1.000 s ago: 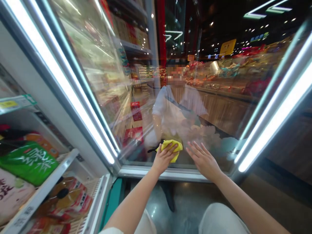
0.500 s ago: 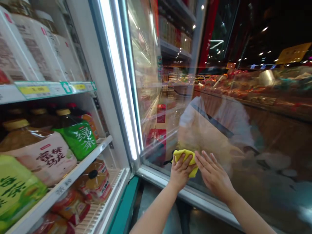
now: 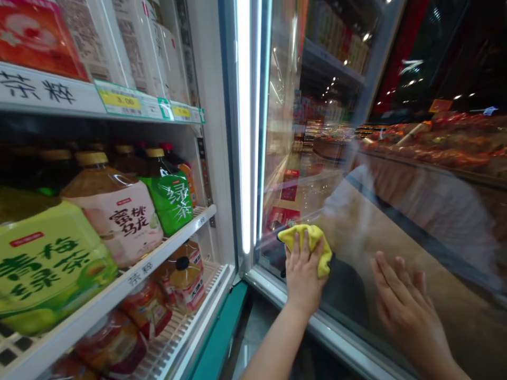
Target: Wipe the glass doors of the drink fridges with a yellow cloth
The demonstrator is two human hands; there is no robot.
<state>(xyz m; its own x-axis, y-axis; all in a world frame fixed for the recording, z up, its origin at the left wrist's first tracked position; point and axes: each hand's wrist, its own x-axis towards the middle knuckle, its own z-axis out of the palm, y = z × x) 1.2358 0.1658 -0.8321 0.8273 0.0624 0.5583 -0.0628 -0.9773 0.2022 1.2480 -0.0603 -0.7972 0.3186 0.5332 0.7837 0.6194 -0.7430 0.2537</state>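
My left hand (image 3: 304, 274) presses a crumpled yellow cloth (image 3: 322, 248) against the glass door (image 3: 344, 295), low down near its hinge side. The fingers lie over the cloth, and a dark trim shows at the cloth's edges. To the right, my right hand (image 3: 407, 306) holds nothing, its fingers stretched out and slightly apart. It is close to the glass; whether it touches cannot be made out. A person in a pale top is reflected in the pane.
On the left, fridge shelves (image 3: 174, 227) carry large tea bottles, among them a pink-labelled bottle (image 3: 122, 221) and a green-labelled bottle (image 3: 174, 203). A bright light strip (image 3: 246, 132) runs up the frame beside the door. The door's metal bottom rail (image 3: 336, 338) slants below my hands.
The view has swung left, showing more of the shelves. My right hand has moved right, away from the cloth. My left hand still holds the cloth on the glass, with more cloth spread out.
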